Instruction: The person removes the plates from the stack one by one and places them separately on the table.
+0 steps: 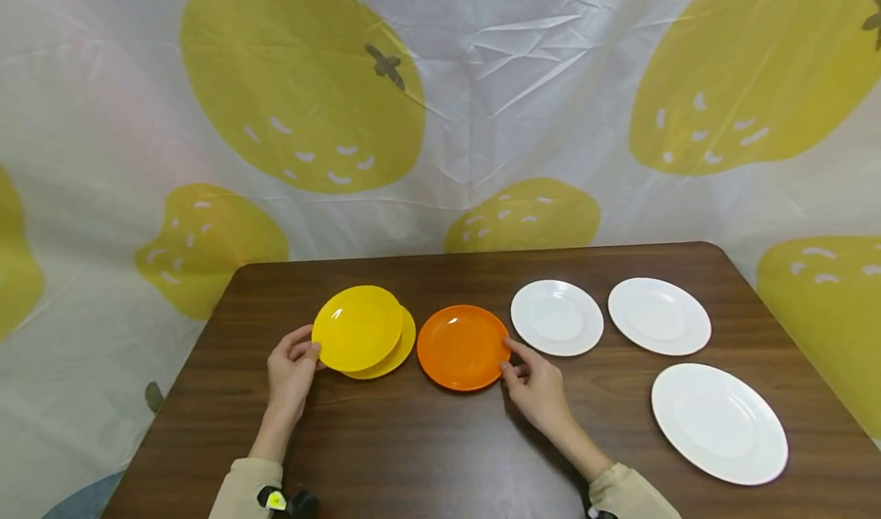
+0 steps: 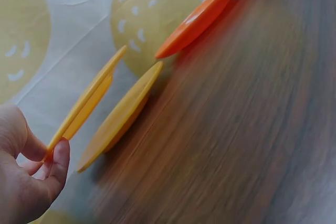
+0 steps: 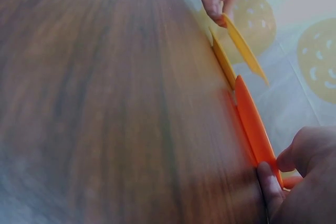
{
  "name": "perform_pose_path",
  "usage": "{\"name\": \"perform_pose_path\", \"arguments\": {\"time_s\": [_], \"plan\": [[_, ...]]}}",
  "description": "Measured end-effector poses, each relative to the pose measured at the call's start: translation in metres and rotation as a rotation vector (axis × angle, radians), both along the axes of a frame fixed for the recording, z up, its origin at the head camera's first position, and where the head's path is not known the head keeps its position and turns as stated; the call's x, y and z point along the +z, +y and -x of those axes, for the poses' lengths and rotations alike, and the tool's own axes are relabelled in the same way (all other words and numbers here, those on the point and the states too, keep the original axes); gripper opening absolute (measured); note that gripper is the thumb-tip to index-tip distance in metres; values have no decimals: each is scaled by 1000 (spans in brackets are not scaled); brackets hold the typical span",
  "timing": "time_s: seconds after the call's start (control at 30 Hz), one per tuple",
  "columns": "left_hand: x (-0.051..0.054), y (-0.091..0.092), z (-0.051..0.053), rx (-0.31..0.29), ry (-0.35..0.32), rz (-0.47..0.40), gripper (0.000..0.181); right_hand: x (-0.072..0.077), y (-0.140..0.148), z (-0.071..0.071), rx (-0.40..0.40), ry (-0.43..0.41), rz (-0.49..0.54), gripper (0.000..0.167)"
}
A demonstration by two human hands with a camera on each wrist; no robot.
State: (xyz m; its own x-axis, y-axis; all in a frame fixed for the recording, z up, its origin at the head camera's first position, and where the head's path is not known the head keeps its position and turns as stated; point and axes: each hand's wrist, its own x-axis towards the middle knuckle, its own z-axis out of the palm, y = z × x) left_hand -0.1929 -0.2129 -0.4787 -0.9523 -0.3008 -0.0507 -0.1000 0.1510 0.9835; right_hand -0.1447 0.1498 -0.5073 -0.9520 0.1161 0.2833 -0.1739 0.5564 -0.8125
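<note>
My left hand (image 1: 290, 374) pinches the left rim of a yellow plate (image 1: 356, 328) between thumb and fingers. That plate hangs above a second yellow plate (image 1: 407, 343), with a visible gap between them in the left wrist view. The lower yellow plate (image 2: 123, 116) is partly hidden from the head camera. To the right, my right hand (image 1: 540, 389) pinches the right rim of an orange plate (image 1: 463, 348). In the right wrist view the orange plate (image 3: 253, 124) is close above the tabletop; I cannot tell whether any of it touches.
Two white plates, one nearer the middle (image 1: 557, 318) and one farther right (image 1: 659, 316), lie at the back right of the brown table (image 1: 427, 450). A larger white plate (image 1: 719, 424) lies in front of them. A lemon-patterned cloth (image 1: 475, 121) hangs behind the table.
</note>
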Motion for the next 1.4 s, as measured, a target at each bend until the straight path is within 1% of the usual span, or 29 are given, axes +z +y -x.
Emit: {"name": "perform_pose_path", "arguments": {"time_s": [0.1, 0.23, 0.4, 0.73, 0.93, 1.07, 1.17, 1.27, 1.4], "plan": [[2, -9, -1, 22, 1, -15, 39, 0, 0, 0, -3, 2, -1, 40], [4, -20, -1, 54, 6, -59, 40, -1, 0, 0, -6, 2, -2, 40], [5, -32, -2, 103, -10, -101, 42, -1, 0, 0, -7, 3, -2, 40], [2, -50, -6, 209, -58, -134, 47, -1, 0, 0, -7, -9, -3, 41], [-1, -60, -9, 253, -46, -162, 39, -1, 0, 0, -13, -21, 8, 41], [-4, -66, -10, 284, -49, -162, 32, -1, 0, 0, -12, -22, 13, 41], [-5, -69, -12, 305, -60, -148, 32, -1, 0, 0, -9, -21, 14, 41], [-6, -70, -14, 311, -74, -133, 38, -1, 0, -1, -7, -21, 15, 41], [-7, -71, -16, 303, -94, -102, 50, -1, 0, -1, -7, -22, 16, 41]]}}
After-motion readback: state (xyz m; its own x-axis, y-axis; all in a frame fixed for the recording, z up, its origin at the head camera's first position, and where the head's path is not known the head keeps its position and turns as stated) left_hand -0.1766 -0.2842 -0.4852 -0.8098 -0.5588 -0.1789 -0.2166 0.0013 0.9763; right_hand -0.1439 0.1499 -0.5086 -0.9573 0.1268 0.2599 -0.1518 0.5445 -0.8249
